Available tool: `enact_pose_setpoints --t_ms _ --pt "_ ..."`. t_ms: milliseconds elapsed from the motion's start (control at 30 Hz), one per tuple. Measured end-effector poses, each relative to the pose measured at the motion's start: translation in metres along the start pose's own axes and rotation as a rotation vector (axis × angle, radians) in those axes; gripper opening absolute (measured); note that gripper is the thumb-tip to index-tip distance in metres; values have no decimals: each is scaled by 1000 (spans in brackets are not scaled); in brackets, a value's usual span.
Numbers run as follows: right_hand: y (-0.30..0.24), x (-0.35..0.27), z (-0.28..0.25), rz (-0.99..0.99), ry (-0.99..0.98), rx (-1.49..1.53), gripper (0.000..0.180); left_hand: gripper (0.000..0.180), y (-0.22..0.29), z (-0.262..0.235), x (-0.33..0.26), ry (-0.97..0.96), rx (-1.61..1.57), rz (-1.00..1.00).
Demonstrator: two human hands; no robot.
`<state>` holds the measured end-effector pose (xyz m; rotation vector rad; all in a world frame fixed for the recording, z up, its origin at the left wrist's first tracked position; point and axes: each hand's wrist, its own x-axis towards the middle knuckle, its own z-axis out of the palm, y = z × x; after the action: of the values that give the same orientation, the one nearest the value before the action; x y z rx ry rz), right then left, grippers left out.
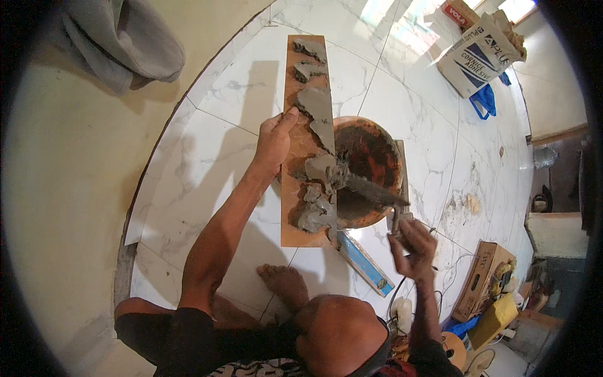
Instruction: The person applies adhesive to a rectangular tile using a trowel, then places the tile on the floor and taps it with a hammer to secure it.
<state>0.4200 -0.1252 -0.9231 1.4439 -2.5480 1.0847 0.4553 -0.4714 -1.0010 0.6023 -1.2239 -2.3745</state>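
My left hand (276, 141) grips a long, narrow tile strip (293, 191) by its left edge, thumb on top, and holds it up with its brown face showing. Grey mortar (314, 108) lies on that face in uneven lumps from the far end to the near end. In my right hand (414, 248), fingers closed round the handle, is a mortar-smeared trowel (375, 190). Its blade reaches left over a round bucket (396, 147), and the tip meets a lump at the strip's right edge. The bucket's inside is stained with mortar, and the strip hides its left side.
A blue spirit level (365, 264) lies on white marbled tiles near my bare foot (282, 281). Far right stands a paper adhesive bag (474, 56) beside a blue plastic bag (482, 102). Boxes (482, 276), cables and tools crowd the near right. Grey cloth (125, 44) hangs at far left.
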Motion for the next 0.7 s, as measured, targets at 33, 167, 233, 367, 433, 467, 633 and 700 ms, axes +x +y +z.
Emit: enact_pose_setpoints --t_ms 33,167,233,367,433,467,633,700 --pt "-1 -7 11 -97 96 -118 30 39 1 2 2 14 21 6" --pt "-3 -29 50 -110 182 -212 37 43 6 6 4 2 73 -35" --pt "-5 -34 62 -121 142 -190 38 43 9 9 3 30 57 -26" --pt "-11 -46 73 -90 90 -146 39 45 13 15 -2 41 40 -16" --pt "-11 -55 68 -84 63 -197 35 46 15 17 -3 66 26 -39" --pt "-11 -60 65 -61 42 -220 33 46 16 18 -3 63 9 -43" --pt "8 -75 28 -102 56 -309 32 47 23 6 7 33 156 16" --pt "14 -70 6 -37 -59 -377 35 47 29 -1 11 13 184 12"
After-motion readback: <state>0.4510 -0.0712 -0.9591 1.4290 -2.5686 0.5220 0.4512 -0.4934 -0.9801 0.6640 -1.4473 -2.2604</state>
